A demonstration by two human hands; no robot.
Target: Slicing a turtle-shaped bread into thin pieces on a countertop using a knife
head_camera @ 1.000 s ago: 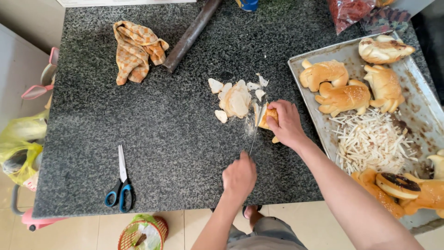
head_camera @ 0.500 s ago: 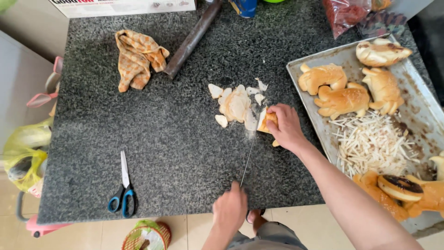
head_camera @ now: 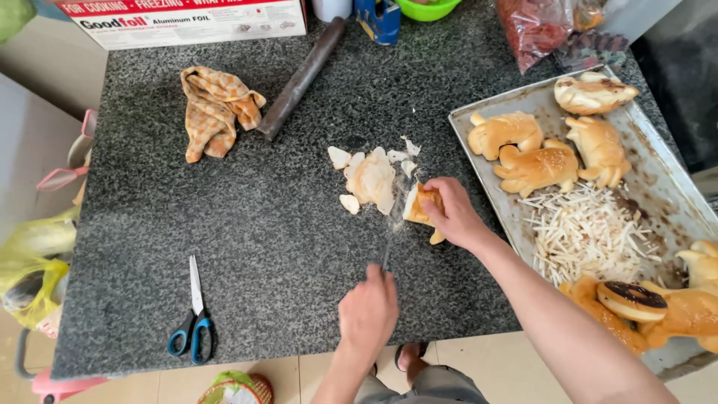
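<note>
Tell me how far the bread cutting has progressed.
Done: a small pile of cut slices lies on the counter. In hand: the right hand steadies a bread piece while the left hand works the knife. Left: several whole buns on the tray.

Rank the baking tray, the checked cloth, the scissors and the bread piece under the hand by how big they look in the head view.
1. Baking tray, by far the largest.
2. Checked cloth.
3. Scissors: as long as the cloth, but far slimmer.
4. Bread piece, smallest, partly hidden under the right hand.
</note>
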